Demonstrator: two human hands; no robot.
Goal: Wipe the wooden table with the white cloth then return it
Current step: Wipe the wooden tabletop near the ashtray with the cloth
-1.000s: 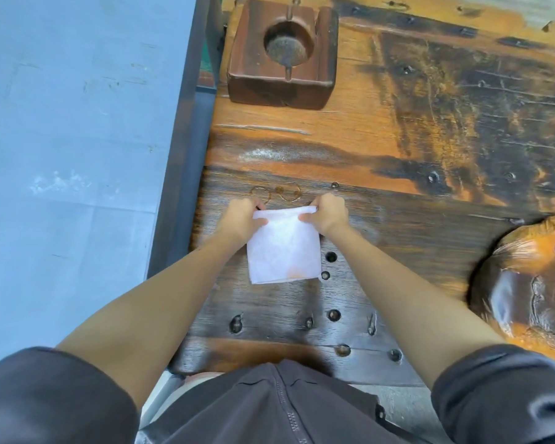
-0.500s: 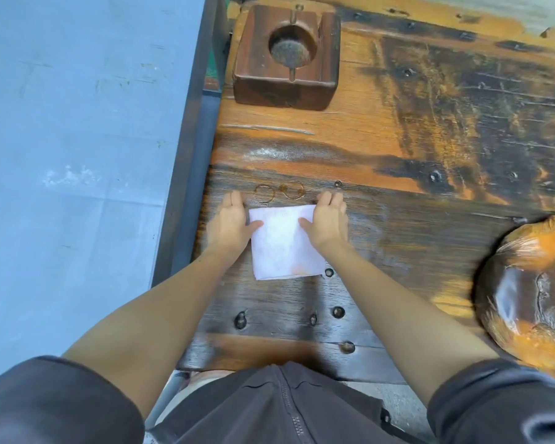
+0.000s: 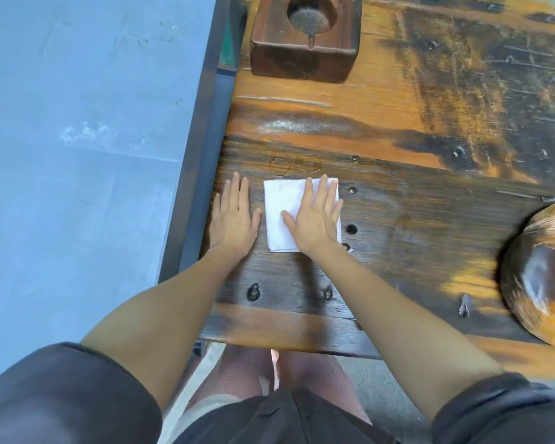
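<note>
Where the dark plank runs along the near left part of the wooden table (image 3: 398, 100), the white cloth (image 3: 281, 216) lies flat, folded to a small, nearly square pad. Cloth: plain white, unmarked, soft-edged, layered fold visible at its near left corner; left half exposed, right half covered.

Right hand (image 3: 316, 219): palm down on the cloth, fingers spread and extended toward the far edge, thumb angled left across the fabric; pressing, not pinching.

Left hand (image 3: 234, 216): palm down on bare wood just beside the cloth's left edge, fingers together and straight, thumb close to the cloth; whether it touches cannot be told. Sits near the table's left edge.

Two faint ring stains (image 3: 295, 164): on the plank just beyond the cloth's far edge.

Square wooden ashtray (image 3: 303, 43): far left part of the table, round hollow in its top, well apart from the cloth.

Rounded glossy wooden object (image 3: 542, 277): at the right edge of view, partly cut off.

Table surface: worn orange and blackened boards, with dark bolt holes near the cloth.
</note>
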